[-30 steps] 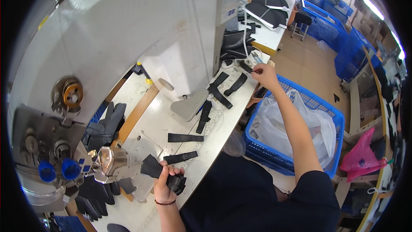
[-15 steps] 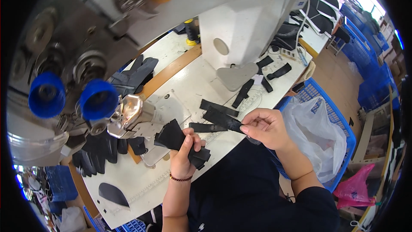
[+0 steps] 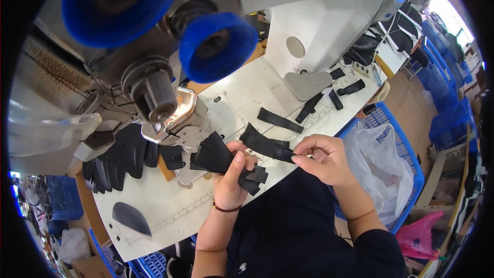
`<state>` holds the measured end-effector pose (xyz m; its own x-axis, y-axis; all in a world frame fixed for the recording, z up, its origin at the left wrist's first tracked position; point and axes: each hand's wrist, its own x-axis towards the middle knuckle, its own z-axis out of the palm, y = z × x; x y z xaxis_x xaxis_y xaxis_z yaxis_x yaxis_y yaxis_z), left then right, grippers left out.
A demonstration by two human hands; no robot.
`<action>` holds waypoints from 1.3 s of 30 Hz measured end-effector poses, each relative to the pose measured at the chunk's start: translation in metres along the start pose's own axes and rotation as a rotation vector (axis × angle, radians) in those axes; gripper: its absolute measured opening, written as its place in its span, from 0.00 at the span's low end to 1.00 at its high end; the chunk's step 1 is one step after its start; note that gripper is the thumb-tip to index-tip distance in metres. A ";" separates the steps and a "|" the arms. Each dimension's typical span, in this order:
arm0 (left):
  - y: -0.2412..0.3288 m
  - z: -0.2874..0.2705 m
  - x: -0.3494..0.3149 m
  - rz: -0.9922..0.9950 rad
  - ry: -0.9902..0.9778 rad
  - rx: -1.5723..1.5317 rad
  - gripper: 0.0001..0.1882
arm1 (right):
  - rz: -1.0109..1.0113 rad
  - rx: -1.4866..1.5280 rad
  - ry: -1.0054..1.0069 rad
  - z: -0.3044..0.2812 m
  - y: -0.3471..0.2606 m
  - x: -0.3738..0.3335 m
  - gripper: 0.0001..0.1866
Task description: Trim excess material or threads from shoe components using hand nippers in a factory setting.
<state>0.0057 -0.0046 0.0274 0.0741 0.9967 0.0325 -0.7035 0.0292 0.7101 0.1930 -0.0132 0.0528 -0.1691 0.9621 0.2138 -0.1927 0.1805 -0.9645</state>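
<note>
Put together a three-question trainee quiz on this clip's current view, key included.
1. What is the right hand holding?
A) scissors
B) a black strip
C) a cup

2. True or false: the left hand is empty.

3. What is inside the blue basket on the person's right?

Key: 1. B. 2. False; it holds a bunch of black strips. 3. A white plastic bag.

Curved panel at the worktop's near left corner, stacked flat pieces by its left edge, machine behind, loose strips toward the right end, strip bundle left of a held strip before them, bag in the basket beyond the front edge's right part
</note>
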 end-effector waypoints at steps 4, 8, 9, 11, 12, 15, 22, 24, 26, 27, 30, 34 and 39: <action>0.003 0.002 0.001 0.022 0.022 -0.003 0.11 | 0.037 -0.075 0.003 -0.001 0.000 -0.002 0.06; 0.006 0.004 0.002 -0.057 -0.046 -0.007 0.13 | 0.160 -0.087 0.119 0.010 -0.005 -0.003 0.06; 0.006 0.004 0.002 -0.123 -0.105 -0.014 0.14 | -0.092 -0.291 0.241 0.016 -0.002 0.000 0.08; 0.006 0.005 0.004 -0.223 -0.121 -0.025 0.15 | -0.345 -0.488 0.354 0.019 0.000 0.003 0.09; 0.006 0.004 0.004 -0.327 -0.140 -0.038 0.17 | -0.544 -0.761 0.289 0.017 0.000 0.004 0.11; 0.000 0.000 0.003 -0.320 -0.170 -0.039 0.19 | -0.827 -1.017 0.141 0.019 0.007 0.005 0.13; 0.008 0.008 0.005 -0.332 -0.099 0.071 0.22 | -0.862 -0.889 -0.030 0.026 0.016 -0.002 0.14; 0.010 0.010 0.004 -0.342 -0.083 0.072 0.21 | -0.775 -0.768 -0.071 0.027 0.015 -0.002 0.14; 0.014 0.012 0.004 -0.376 -0.057 0.019 0.21 | -0.684 -0.653 -0.087 0.025 0.014 -0.004 0.14; 0.015 0.011 0.005 -0.376 -0.055 0.019 0.21 | -0.593 -0.540 -0.101 0.024 0.014 -0.005 0.13; 0.013 0.009 0.005 -0.371 -0.144 0.003 0.17 | -0.311 -0.290 -0.007 0.025 0.016 -0.013 0.15; 0.011 0.008 0.005 -0.332 -0.141 0.009 0.18 | -0.059 0.069 0.024 0.022 0.024 -0.018 0.14; 0.009 0.011 0.004 -0.321 -0.116 0.018 0.18 | 0.122 0.185 0.007 0.020 0.023 -0.018 0.13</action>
<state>0.0078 -0.0015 0.0415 0.3707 0.9216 -0.1154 -0.6185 0.3376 0.7096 0.1720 -0.0306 0.0302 -0.1957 0.9760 0.0952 -0.3453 0.0223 -0.9382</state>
